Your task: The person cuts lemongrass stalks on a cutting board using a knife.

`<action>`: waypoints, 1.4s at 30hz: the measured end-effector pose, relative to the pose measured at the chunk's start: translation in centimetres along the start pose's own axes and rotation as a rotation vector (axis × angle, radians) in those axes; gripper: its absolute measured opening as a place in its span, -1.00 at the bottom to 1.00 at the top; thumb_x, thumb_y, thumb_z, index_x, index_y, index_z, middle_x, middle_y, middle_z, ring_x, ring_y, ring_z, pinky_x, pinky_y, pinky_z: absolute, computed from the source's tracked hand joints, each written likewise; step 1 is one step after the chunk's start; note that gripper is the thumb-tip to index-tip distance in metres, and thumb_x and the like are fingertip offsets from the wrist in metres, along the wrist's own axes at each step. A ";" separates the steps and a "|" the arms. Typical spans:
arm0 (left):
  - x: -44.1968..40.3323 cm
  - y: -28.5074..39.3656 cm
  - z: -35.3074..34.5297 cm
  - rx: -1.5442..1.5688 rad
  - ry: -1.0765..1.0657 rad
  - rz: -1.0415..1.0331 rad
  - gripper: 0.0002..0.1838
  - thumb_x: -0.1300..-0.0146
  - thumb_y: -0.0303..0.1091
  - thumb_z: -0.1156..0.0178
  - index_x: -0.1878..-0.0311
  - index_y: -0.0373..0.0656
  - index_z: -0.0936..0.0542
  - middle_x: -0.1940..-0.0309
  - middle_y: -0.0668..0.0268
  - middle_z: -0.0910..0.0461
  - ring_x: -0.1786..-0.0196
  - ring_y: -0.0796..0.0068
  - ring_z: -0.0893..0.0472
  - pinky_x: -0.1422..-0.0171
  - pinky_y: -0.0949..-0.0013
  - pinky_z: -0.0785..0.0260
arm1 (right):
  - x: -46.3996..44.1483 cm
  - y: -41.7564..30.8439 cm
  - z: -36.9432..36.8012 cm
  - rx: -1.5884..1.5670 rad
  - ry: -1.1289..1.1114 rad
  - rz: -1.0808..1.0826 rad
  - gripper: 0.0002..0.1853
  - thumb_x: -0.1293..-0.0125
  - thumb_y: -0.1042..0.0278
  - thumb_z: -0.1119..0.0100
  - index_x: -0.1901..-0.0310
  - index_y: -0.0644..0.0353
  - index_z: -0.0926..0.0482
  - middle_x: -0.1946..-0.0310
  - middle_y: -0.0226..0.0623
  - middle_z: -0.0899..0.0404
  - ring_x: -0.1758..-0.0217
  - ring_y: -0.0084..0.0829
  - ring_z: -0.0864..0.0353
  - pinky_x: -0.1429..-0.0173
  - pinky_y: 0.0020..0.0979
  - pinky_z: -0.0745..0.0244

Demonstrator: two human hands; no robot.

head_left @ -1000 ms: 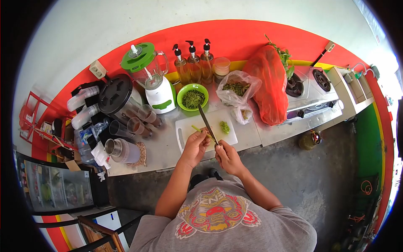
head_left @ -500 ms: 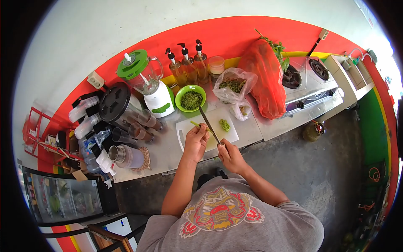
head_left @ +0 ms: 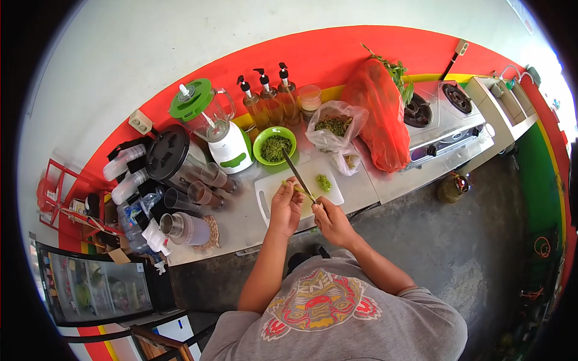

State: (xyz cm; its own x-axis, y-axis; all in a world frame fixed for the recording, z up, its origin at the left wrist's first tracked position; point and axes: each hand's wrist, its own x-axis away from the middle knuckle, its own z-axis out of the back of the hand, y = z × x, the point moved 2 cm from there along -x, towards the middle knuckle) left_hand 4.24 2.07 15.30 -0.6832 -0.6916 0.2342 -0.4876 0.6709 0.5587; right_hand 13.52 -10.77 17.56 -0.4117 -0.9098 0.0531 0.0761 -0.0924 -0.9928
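Observation:
My left hand (head_left: 286, 207) is closed around a thin green stalk (head_left: 306, 192), whose kind I cannot make out. In my right hand (head_left: 333, 223) is the handle of a knife (head_left: 297, 171); its dark blade points away from me and crosses by the stalk. Both hands are held above the near edge of a white cutting board (head_left: 264, 191). A small heap of light green pieces (head_left: 323, 183) lies on the board's right half. Just behind the board stands a green bowl (head_left: 258, 154) with finely cut greens (head_left: 276, 148) inside.
Behind the bowl are a blender (head_left: 229, 147) and several pump bottles (head_left: 288, 96). Right of these sit a clear plastic bag (head_left: 346, 125), a red bag (head_left: 377, 114) and a gas stove (head_left: 445, 129). Cups (head_left: 205, 194) and a jug (head_left: 191, 229) occupy the left counter.
The stalk, earlier pointing up and left out of my left hand, now extends right toward the knife handle. My left hand has turned slightly; the right still grips the knife.

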 end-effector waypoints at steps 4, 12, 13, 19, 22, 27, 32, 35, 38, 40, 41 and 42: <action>-0.7 1.1 1.1 -0.110 0.004 -0.090 -0.89 -0.48 -0.32 -0.24 0.07 -0.13 -0.63 0.20 0.41 -0.67 0.21 0.67 -0.60 0.09 0.61 -0.47 | 0.2 -0.2 -0.1 0.086 -0.010 0.057 -0.73 -0.60 0.23 0.02 0.14 0.31 -0.44 0.61 -0.36 -0.39 0.56 -0.53 -0.33 0.43 -0.35 -0.29; -1.3 1.5 1.4 -0.024 0.037 -0.081 -0.84 -0.45 -0.37 -0.26 0.01 -0.22 -0.63 0.18 0.37 -0.67 0.16 0.65 -0.62 0.06 0.61 -0.46 | 1.1 -0.8 -0.5 0.270 0.007 0.129 -0.76 -0.52 0.27 -0.08 0.07 0.32 -0.44 0.56 0.01 -0.51 0.52 -0.01 -0.53 0.35 -0.16 -0.39; -1.2 1.2 1.6 -0.027 0.037 -0.081 -0.84 -0.45 -0.37 -0.26 0.01 -0.22 -0.63 0.18 0.37 -0.67 0.16 0.65 -0.62 0.06 0.61 -0.46 | 1.0 -0.7 -0.5 0.283 0.016 0.146 -0.76 -0.52 0.27 -0.09 0.06 0.32 -0.44 0.56 0.00 -0.52 0.50 0.02 -0.55 0.34 -0.14 -0.40; -0.4 0.2 1.5 -0.053 -0.011 -0.024 -0.81 -0.46 -0.34 -0.25 -0.01 -0.24 -0.63 0.22 0.36 -0.68 0.19 0.65 -0.63 0.07 0.60 -0.46 | 1.0 -0.8 -0.2 0.336 0.036 0.170 -0.75 -0.51 0.26 -0.12 0.07 0.31 -0.44 0.56 0.00 -0.55 0.46 0.09 -0.59 0.31 -0.08 -0.43; -0.1 -0.2 1.1 -0.098 -0.027 0.005 -0.79 -0.46 -0.32 -0.25 -0.02 -0.24 -0.63 0.26 0.37 -0.68 0.23 0.65 -0.63 0.10 0.60 -0.46 | 0.8 -0.8 -0.1 0.343 0.048 0.172 -0.75 -0.50 0.25 -0.12 0.08 0.31 -0.44 0.56 0.00 -0.55 0.45 0.11 -0.59 0.31 -0.07 -0.43; -0.1 0.4 0.4 -0.096 0.023 0.005 -0.76 -0.47 -0.23 -0.26 -0.01 -0.21 -0.63 0.29 0.36 -0.68 0.29 0.67 -0.61 0.23 0.62 -0.42 | 0.9 -1.0 0.2 0.342 0.044 0.160 -0.74 -0.51 0.23 -0.12 0.08 0.31 -0.44 0.55 0.01 -0.55 0.45 0.12 -0.58 0.30 -0.06 -0.42; -0.7 1.7 0.9 -0.192 0.134 -0.061 -0.76 -0.48 -0.21 -0.25 0.03 -0.20 -0.63 0.31 0.32 -0.68 0.32 0.68 -0.59 0.32 0.60 -0.35 | 1.4 -0.3 -0.1 0.321 -0.030 0.189 -0.76 -0.53 0.25 -0.09 0.08 0.30 -0.44 0.53 -0.01 -0.54 0.44 0.09 -0.58 0.31 -0.09 -0.41; -1.0 2.4 1.4 -0.156 0.172 -0.135 -0.78 -0.47 -0.22 -0.27 0.06 -0.19 -0.64 0.32 0.34 -0.67 0.31 0.68 -0.59 0.31 0.61 -0.34 | 1.7 0.0 -0.2 0.300 -0.053 0.120 -0.71 -0.51 0.16 -0.10 0.08 0.26 -0.41 0.48 0.05 -0.61 0.34 0.18 -0.62 0.24 0.08 -0.44; -0.6 2.2 1.2 -0.188 0.219 -0.210 -0.79 -0.45 -0.24 -0.28 0.08 -0.20 -0.66 0.30 0.35 -0.68 0.31 0.68 -0.58 0.30 0.61 -0.33 | 1.9 0.6 -0.5 0.296 -0.057 0.115 -0.71 -0.52 0.15 -0.09 0.08 0.26 -0.41 0.48 0.05 -0.61 0.34 0.18 -0.62 0.24 0.07 -0.44; 0.0 1.6 1.3 -0.249 0.248 -0.216 -0.78 -0.45 -0.25 -0.29 0.06 -0.22 -0.67 0.29 0.36 -0.68 0.31 0.68 -0.57 0.27 0.61 -0.33 | 1.9 0.7 -0.6 0.304 -0.043 0.133 -0.73 -0.52 0.21 -0.09 0.09 0.29 -0.42 0.51 0.03 -0.57 0.39 0.14 -0.60 0.28 -0.01 -0.42; 0.1 1.2 1.2 -0.249 0.253 -0.214 -0.78 -0.45 -0.25 -0.29 0.06 -0.22 -0.67 0.29 0.36 -0.68 0.31 0.68 -0.57 0.27 0.61 -0.33 | 1.9 0.8 -0.7 0.314 -0.024 0.153 -0.76 -0.53 0.26 -0.09 0.09 0.32 -0.44 0.54 0.01 -0.54 0.45 0.10 -0.58 0.32 -0.09 -0.40; 0.2 1.0 1.1 -0.260 0.274 -0.245 -0.77 -0.45 -0.25 -0.29 0.05 -0.23 -0.67 0.29 0.36 -0.68 0.32 0.68 -0.57 0.26 0.61 -0.33 | 1.9 0.9 -0.8 0.312 -0.026 0.150 -0.76 -0.53 0.26 -0.09 0.09 0.32 -0.44 0.54 0.01 -0.54 0.45 0.10 -0.58 0.32 -0.09 -0.40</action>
State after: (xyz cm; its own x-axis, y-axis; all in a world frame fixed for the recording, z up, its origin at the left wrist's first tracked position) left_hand 2.98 2.89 15.06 -0.3781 -0.8907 0.2522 -0.4402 0.4127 0.7975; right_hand 12.07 -12.21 16.72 -0.3515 -0.9324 -0.0842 0.4101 -0.0725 -0.9092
